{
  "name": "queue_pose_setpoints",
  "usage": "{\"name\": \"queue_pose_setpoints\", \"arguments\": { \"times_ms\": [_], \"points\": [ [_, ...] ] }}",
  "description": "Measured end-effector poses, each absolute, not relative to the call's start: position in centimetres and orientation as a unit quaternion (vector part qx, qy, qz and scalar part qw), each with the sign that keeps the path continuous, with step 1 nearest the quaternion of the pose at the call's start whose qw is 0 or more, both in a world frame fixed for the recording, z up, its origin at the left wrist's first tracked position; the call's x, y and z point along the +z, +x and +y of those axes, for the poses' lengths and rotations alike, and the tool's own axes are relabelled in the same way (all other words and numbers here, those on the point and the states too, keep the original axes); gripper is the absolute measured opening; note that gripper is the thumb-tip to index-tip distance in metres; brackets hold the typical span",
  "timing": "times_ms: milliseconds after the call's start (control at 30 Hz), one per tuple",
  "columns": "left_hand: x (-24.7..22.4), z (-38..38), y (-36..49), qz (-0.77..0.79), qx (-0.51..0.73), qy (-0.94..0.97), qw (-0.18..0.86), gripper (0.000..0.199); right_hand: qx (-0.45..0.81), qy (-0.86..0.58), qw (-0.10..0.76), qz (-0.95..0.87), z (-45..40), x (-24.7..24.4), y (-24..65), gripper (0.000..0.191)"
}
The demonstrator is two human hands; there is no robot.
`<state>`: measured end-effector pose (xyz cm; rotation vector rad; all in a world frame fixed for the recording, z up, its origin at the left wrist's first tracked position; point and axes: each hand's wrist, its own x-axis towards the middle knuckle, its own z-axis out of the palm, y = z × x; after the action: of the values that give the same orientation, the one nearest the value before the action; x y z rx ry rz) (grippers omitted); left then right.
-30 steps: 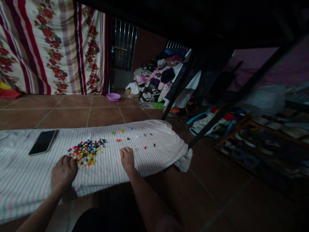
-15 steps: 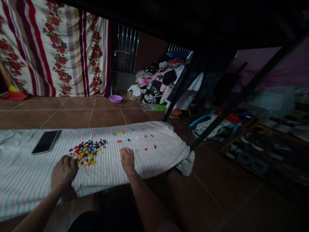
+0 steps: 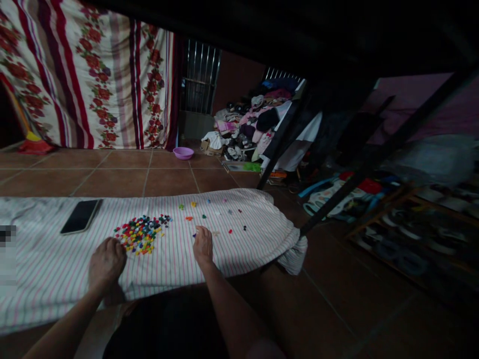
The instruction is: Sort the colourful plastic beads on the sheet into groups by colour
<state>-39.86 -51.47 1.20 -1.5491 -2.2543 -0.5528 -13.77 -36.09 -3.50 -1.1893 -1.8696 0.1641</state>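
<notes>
A heap of small colourful plastic pieces [image 3: 140, 233], in red, yellow, green, blue and black, lies on a striped cloth [image 3: 168, 264]. At the heap's lower left edge my left hand [image 3: 108, 262] rests on the cloth, closed, its fingers bent downward; whatever may be under them is hidden. My right hand [image 3: 203, 245] is right of the heap, fingers curled and closed, their tips partly hidden. A tiny purple piece [image 3: 194, 235] shows just left of its fingers. Around and beyond this hand lie separate small groups, including orange [image 3: 189, 218], yellow [image 3: 193, 204], red [image 3: 230, 231] and black pieces [image 3: 244, 228].
A phone [image 3: 81, 217] lies on the cloth left of the heap. Dark slanted metal posts [image 3: 337, 194] rise at the right. Beyond, on the tiled floor, are a purple basin [image 3: 183, 153] and a pile of clothes [image 3: 254, 119]. A shoe rack [image 3: 407, 224] stands far right.
The view has turned slightly left, so everything sits further right. My right hand has shifted a little to the right, and the purple piece beside its fingers now shows. My left hand stays by the heap.
</notes>
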Motion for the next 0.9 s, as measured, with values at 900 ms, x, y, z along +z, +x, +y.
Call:
{"name": "queue_pose_setpoints", "arguments": {
  "times_ms": [900],
  "points": [
    [1.5,-51.0,-39.5,-0.867,-0.294,-0.397,0.061,0.032,0.071,-0.401,0.495,-0.768,-35.4,-1.6,-12.7,0.032]
  ]
}}
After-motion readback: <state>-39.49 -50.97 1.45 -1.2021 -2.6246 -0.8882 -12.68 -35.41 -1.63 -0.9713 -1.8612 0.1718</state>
